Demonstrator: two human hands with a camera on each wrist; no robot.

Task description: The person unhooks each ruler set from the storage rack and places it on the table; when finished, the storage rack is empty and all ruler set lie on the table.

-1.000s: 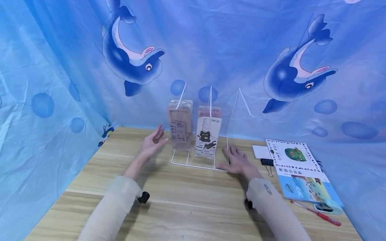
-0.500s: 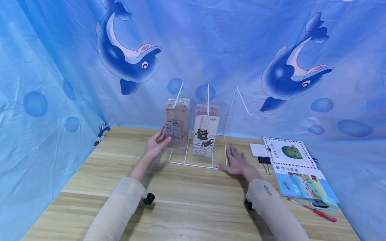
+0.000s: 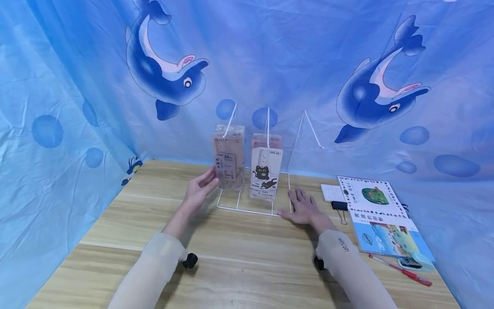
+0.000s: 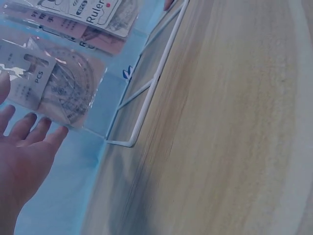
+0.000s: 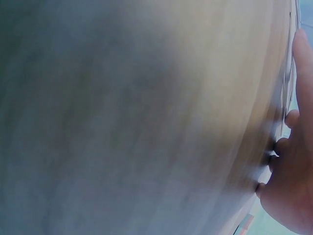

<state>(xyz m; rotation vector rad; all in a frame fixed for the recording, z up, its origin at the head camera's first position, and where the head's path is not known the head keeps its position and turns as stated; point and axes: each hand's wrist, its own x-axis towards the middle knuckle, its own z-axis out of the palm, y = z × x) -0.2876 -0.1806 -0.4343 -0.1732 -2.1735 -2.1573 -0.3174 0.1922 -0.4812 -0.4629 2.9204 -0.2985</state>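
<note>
A white wire display rack (image 3: 248,211) stands on the table with three upper hooks. From its left hook hang clear-wrapped ruler sets (image 3: 228,148); a protractor shows through the front package in the left wrist view. My left hand (image 3: 198,189) is at the lower left edge of that package, its fingers extended along the edge and its thumb toward the front. More packs, the front one a ruler set with black cats (image 3: 266,174), hang from the middle hook. My right hand (image 3: 303,209) lies spread on the table at the rack's right base corner, thumb at the front wire.
To the right lie a picture booklet (image 3: 386,227), a black binder clip (image 3: 339,206), a small white pad (image 3: 332,193), a red pen (image 3: 414,278) and a light-blue stapler (image 3: 420,262). A blue dolphin curtain (image 3: 301,51) hangs behind the table.
My left hand has moved right and inward, from apart to the left package's edge. That package swung slightly left and has hung back. My right hand has stayed at the rack's base.
</note>
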